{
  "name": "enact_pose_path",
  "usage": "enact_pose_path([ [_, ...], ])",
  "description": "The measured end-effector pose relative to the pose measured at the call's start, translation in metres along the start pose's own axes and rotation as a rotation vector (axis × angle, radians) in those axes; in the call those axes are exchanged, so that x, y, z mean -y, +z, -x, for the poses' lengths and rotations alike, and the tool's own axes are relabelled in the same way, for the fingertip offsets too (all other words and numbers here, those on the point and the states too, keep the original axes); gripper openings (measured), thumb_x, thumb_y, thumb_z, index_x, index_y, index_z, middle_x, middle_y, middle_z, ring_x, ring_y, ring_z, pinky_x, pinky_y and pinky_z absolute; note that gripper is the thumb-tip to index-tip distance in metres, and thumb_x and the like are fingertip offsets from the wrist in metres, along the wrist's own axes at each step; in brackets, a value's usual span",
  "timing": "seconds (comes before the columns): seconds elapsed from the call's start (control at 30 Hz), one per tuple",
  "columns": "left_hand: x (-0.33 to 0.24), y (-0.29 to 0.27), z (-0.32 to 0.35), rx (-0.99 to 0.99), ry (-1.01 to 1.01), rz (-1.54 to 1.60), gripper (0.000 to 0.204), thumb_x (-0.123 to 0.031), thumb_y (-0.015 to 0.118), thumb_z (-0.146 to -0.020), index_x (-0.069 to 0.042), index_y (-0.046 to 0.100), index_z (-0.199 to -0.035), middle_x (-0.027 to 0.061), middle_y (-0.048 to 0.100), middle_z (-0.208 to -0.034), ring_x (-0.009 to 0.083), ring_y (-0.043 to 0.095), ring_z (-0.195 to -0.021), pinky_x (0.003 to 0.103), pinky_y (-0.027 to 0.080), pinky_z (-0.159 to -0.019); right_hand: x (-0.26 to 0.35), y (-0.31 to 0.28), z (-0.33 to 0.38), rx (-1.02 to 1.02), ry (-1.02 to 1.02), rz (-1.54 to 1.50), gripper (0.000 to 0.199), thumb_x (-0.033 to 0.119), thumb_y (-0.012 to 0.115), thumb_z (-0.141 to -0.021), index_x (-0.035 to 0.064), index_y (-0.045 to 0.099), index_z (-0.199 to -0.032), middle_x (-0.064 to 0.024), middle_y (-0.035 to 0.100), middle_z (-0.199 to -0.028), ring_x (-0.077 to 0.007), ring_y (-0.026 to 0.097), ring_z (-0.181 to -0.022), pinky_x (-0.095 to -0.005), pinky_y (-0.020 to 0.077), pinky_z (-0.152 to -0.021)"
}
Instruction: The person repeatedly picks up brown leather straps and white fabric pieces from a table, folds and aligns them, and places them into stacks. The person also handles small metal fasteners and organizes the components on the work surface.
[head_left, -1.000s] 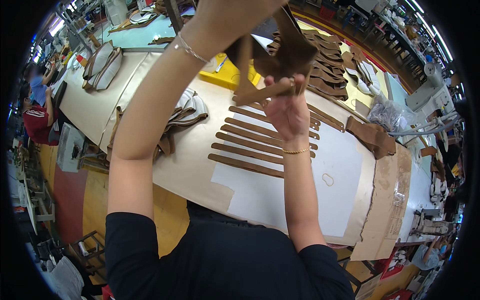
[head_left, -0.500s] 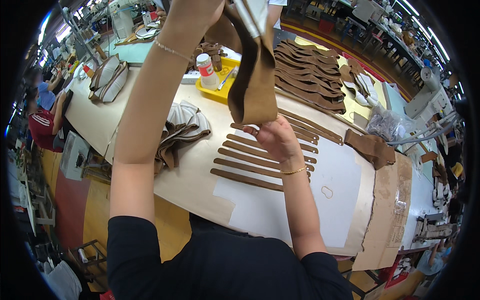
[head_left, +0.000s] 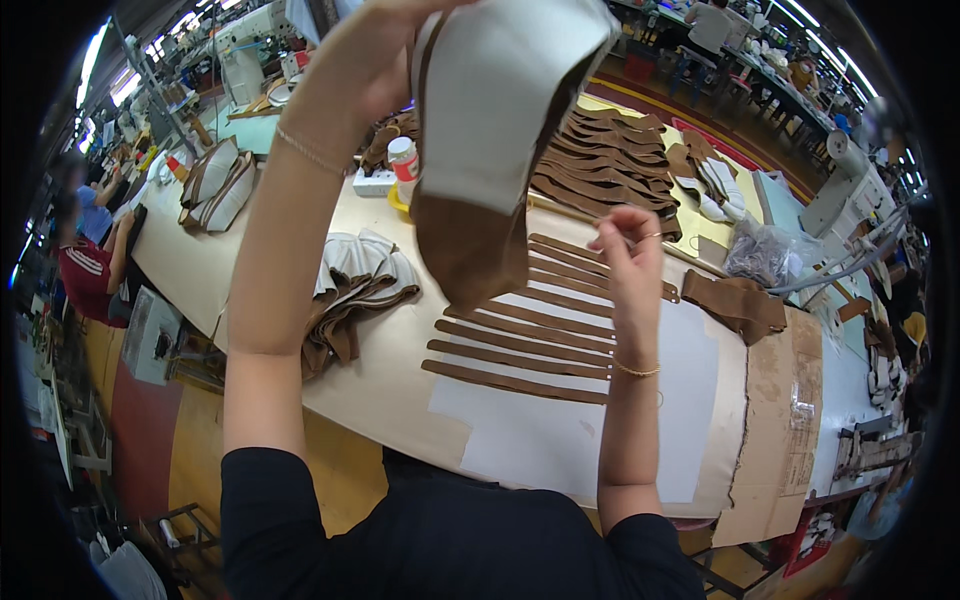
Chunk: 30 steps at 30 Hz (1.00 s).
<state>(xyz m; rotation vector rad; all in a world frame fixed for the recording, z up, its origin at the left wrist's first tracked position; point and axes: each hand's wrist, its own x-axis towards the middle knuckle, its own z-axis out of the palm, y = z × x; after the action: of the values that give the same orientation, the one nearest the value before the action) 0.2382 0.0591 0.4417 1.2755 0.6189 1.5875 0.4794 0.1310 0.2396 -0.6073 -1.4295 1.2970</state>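
Above my loosely open, empty right hand (head_left: pixel 628 255), my left hand (head_left: pixel 385 50) pinches the white-lined brown suede panel (head_left: pixel 490 130), which I judge could slip onto the brown strips (head_left: pixel 520 345) below.

From my feed, the long worktable (head_left: pixel 400 390) had a white sheet (head_left: pixel 690 390) on it with brown strips (head_left: pixel 520 350) laid in rows, a heap of brown-and-white pieces (head_left: pixel 355 285) just beside them, plus cardboard (head_left: pixel 785 400) at one end.
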Motion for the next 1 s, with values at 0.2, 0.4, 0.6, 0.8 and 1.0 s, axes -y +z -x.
enact_pose_path([
  [0.2, 0.018, -0.001, 0.014, 0.320, -0.097, -0.184, 0.080, -0.021, 0.070, -0.080, 0.003, 0.032, -0.146, 0.0159, 0.051, -0.136, 0.0173, 0.062, -0.111, 0.030, 0.051, -0.096, 0.087, -0.004, -0.053, 0.391, -0.285, -0.077, 0.076, 0.064, 0.037, -0.095, 0.0013, 0.042, -0.138, -0.0137, 0.054, -0.133, -0.0189, 0.050, -0.125, -0.0361, 0.0383, -0.105],
  [0.4, 0.026, 0.041, 0.026, 0.489, -0.343, -0.183, 0.091, -0.009, 0.076, -0.069, 0.002, 0.030, -0.147, 0.0162, 0.065, -0.113, 0.0157, 0.067, -0.092, 0.025, 0.053, -0.085, 0.090, -0.001, -0.021, 0.945, 0.205, -0.267, 0.087, 0.060, 0.070, -0.073, -0.0078, 0.052, -0.125, -0.0099, 0.064, -0.112, -0.0127, 0.061, -0.099, -0.0263, 0.0500, -0.085],
  [0.6, 0.029, 0.031, 0.063, 0.626, -0.847, -0.673, 0.058, -0.016, 0.082, -0.072, 0.002, 0.057, -0.121, 0.0008, 0.067, -0.081, 0.0060, 0.061, -0.068, 0.022, 0.048, -0.058, 0.120, -0.070, -0.008, 0.863, 0.401, -0.135, 0.044, 0.022, 0.092, -0.062, -0.0009, 0.063, -0.086, -0.0003, 0.062, -0.079, -0.0060, 0.054, -0.072, -0.0220, 0.0428, -0.064],
  [0.8, 0.048, 0.019, 0.076, 0.375, -0.307, -1.090, 0.022, -0.001, 0.068, -0.078, -0.003, 0.064, -0.100, 0.0072, 0.062, -0.072, 0.0104, 0.056, -0.059, 0.024, 0.044, -0.054, 0.157, -0.098, -0.012, 1.098, 0.148, 0.842, 0.034, 0.015, 0.084, -0.069, 0.0026, 0.056, -0.084, -0.0053, 0.059, -0.070, -0.0198, 0.056, -0.065, -0.0315, 0.0434, -0.062],
  [1.0, 0.079, 0.015, 0.073, -0.220, 0.619, -1.327, 0.031, 0.007, 0.066, -0.077, -0.006, 0.061, -0.105, 0.0088, 0.063, -0.079, 0.0169, 0.062, -0.064, 0.026, 0.052, -0.062, 0.134, -0.101, 0.003, 0.333, -0.326, 1.118, 0.029, -0.012, 0.060, -0.072, 0.0035, 0.037, -0.079, -0.0052, 0.034, -0.068, -0.0140, 0.033, -0.062, -0.0283, 0.0353, -0.055],
])
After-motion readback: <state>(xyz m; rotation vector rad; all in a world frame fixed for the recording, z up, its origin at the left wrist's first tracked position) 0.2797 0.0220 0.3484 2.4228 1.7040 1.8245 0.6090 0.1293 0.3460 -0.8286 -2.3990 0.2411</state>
